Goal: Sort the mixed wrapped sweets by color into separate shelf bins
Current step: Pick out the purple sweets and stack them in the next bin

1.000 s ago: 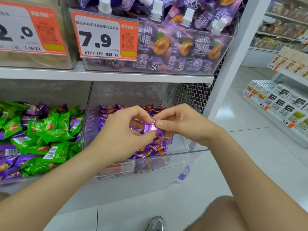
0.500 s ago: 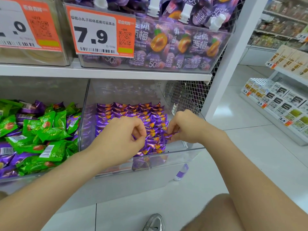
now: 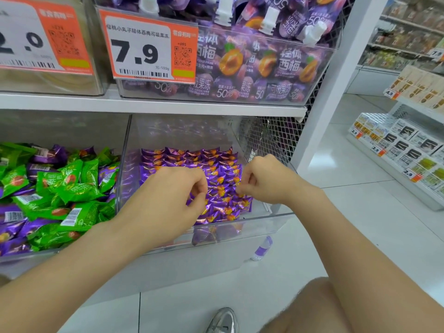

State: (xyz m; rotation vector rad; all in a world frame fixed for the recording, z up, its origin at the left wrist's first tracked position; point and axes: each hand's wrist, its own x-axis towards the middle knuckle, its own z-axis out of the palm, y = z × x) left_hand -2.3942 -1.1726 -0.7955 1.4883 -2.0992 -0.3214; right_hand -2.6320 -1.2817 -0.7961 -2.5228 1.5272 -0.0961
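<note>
Purple wrapped sweets [image 3: 216,169] lie in neat rows inside a clear shelf bin [image 3: 264,227] on the lower shelf. My left hand [image 3: 173,195] hovers low over the front of the rows, its thumb and curled fingers pinching a purple sweet in the pile. My right hand [image 3: 266,181] is at the right end of the rows, its curled fingertips pinching the end of another purple sweet. The bin to the left holds a loose mix of green sweets [image 3: 72,188] and purple ones [image 3: 43,157].
Above, a clear bin of purple jelly pouches [image 3: 264,63] carries a 7.9 price tag [image 3: 149,51]. A white shelf post [image 3: 336,80] stands right of the bins. A small bottle [image 3: 262,248] lies on the floor, with my shoe [image 3: 223,320] and knee [image 3: 312,308] below.
A second ago both hands held one purple sweet together above the bin. They have since dropped onto the rows and moved apart.
</note>
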